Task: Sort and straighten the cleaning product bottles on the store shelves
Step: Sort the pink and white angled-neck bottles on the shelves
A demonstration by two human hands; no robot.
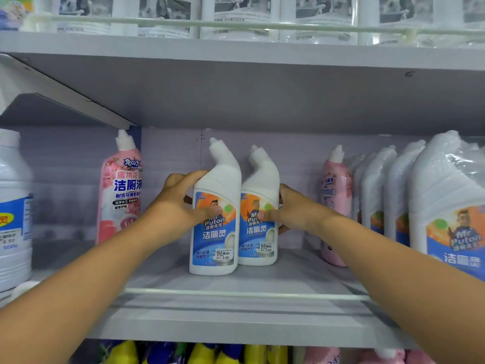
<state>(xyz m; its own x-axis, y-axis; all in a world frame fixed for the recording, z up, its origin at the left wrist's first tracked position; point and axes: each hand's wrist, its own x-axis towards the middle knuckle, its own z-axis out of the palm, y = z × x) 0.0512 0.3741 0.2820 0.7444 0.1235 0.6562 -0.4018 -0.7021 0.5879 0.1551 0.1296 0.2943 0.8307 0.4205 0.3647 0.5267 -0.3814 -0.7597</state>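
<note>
Left hand (181, 203) and right hand (291, 208) each hold a white bottle (215, 232) mid-shelf (236, 316); pink bottles (120, 195) flank them, well apart.

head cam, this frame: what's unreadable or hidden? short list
- Left hand: its fingers go behind the left white bottle, so the rear grip is hidden.
- Right hand: fingers hidden behind the right white bottle.
- Price stickers: barcode text too small to read.
- Large bottle at far left: label cut off by the frame edge.
- Top-shelf packs: tops cropped, print blurred.
- Bottles below the shelf: only the tops show.
</note>
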